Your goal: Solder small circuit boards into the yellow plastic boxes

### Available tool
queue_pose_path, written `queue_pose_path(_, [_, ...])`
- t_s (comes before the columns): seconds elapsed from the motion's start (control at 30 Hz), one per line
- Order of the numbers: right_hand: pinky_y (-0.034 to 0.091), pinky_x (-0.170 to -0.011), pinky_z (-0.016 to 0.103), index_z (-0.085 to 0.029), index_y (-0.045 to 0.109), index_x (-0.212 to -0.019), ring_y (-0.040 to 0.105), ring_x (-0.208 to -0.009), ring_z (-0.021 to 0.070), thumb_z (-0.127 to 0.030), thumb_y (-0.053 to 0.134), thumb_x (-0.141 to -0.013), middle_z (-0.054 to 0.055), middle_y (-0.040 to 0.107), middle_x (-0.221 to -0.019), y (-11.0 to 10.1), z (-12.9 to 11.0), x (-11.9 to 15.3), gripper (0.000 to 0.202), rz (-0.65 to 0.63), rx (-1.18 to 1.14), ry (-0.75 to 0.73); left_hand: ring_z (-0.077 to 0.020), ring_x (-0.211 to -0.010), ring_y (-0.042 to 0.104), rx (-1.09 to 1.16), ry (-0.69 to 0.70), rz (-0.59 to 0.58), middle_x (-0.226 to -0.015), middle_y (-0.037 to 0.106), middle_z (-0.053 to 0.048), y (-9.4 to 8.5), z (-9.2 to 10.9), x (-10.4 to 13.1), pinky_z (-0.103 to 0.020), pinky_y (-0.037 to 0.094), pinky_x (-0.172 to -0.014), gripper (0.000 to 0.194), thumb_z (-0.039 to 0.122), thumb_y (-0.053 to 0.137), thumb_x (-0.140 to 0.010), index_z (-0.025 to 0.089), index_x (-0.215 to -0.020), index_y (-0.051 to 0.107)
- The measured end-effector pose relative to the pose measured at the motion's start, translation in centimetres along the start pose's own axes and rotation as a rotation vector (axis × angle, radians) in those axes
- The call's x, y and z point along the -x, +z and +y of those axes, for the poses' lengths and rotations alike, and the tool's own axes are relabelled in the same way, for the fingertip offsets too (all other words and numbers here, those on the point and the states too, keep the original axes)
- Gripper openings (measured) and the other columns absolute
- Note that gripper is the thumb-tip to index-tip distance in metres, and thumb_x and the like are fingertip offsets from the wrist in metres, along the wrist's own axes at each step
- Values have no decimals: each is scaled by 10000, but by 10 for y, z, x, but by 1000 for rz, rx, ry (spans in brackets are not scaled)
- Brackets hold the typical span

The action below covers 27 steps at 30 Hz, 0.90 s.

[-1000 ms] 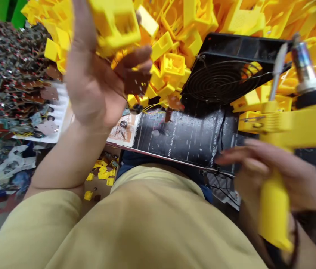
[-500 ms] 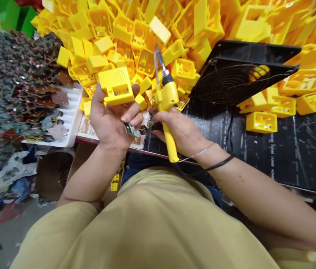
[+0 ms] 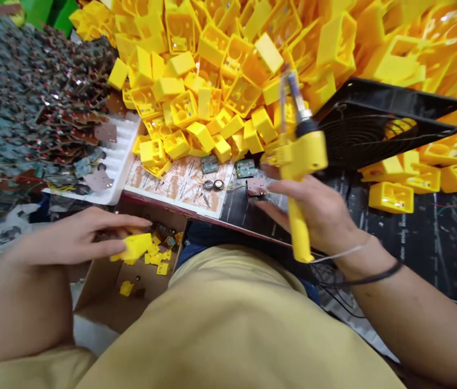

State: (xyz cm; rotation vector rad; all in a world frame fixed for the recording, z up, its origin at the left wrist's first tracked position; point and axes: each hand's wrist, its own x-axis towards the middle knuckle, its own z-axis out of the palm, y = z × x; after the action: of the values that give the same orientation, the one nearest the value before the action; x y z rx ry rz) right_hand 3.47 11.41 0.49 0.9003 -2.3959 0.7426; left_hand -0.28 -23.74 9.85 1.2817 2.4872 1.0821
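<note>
Black benchtop (image 3: 427, 243) at right, yellow casings (image 3: 183, 108) heaped up top! Lower left, the left hand (image 3: 76, 235) has a yellow piece (image 3: 138, 246) at its fingertips above a cardboard box (image 3: 107, 300), pinched or released, can't tell; right of centre, the right hand (image 3: 321, 213) grips a yellow soldering gun (image 3: 303, 154).

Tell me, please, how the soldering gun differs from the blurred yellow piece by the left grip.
The soldering gun is larger and longer than the yellow piece. The gun has a metal tip; the piece shows only yellow. The gun is held in the right grip, while the piece is at the left grip, over the cardboard box. Both have yellow surfaces.
</note>
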Motion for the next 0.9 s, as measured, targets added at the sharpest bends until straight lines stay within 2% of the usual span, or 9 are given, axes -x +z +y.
queue_pose_path(0.1, [589,-898,369,-270,501,-1266,682,-1072,216,-159,689,-864,59,653,-1259,-16,13,11,457,87,79,80,-167,-904,611,-161,0,4,-970,725,-9,30,1,-31,-319,483,-803,357,551,559,-897,250,-1025,702])
queue_pose_path(0.17, [588,-827,373,-265,528,-1241,698,-981,224,-186,658,-891,67,679,-1191,-16,26,14,382,85,194,88,-181,-910,619,-273,0,9,-984,732,-32,59,-2,-48,-334,479,-816,300,481,571,-910,237,-1020,706])
queue_pose_path(0.3, [509,-656,317,-221,626,-1097,650,-708,190,-266,564,-954,31,673,-803,0,50,4,161,-45,348,18,-199,-907,628,-516,84,63,-997,747,-58,108,-8,-74,-353,461,-822,245,270,486,-974,201,-1013,718])
queue_pose_path(0.4, [477,-681,304,-228,646,-1073,622,-715,174,-218,450,-985,31,654,-795,10,58,-6,215,-141,329,-27,-247,-989,624,-672,154,25,-1067,737,-94,129,-8,-94,-391,444,-837,283,187,464,-966,163,-1120,700])
queue_pose_path(0.5, [490,-718,302,-238,609,-1138,644,-823,186,-196,410,-994,46,672,-932,2,50,-10,250,-186,280,-53,-270,-1009,622,-724,160,-92,-1106,720,-108,132,-6,-110,-398,424,-839,324,156,466,-948,157,-1192,679])
queue_pose_path(0.6, [515,-720,284,-223,527,-1240,656,-837,176,-166,476,-973,56,664,-1001,-18,25,-1,278,-193,206,-35,-251,-915,623,-695,152,-211,-951,727,-80,122,-6,-115,-387,403,-807,272,218,481,-962,190,-1109,708])
queue_pose_path(0.73, [522,-632,278,-196,523,-1215,622,-693,162,-144,559,-938,25,626,-856,-39,-8,25,284,-165,154,44,-225,-887,601,-620,191,-195,-945,721,-60,102,-4,-108,-384,391,-822,247,193,486,-950,205,-1029,719])
queue_pose_path(0.8, [536,-631,287,-196,519,-1231,623,-690,163,-179,620,-919,9,621,-820,-44,-12,41,328,-160,120,50,-218,-944,599,-573,250,-197,-1038,715,-50,96,-3,-101,-385,391,-865,267,153,490,-932,236,-1057,712])
queue_pose_path(0.9, [580,-785,350,-225,499,-1283,674,-894,204,-215,706,-870,40,669,-973,-48,-2,57,462,-184,51,47,-198,-953,603,-555,347,-281,-1046,709,-46,99,-3,-89,-407,382,-968,305,122,495,-921,255,-1112,691])
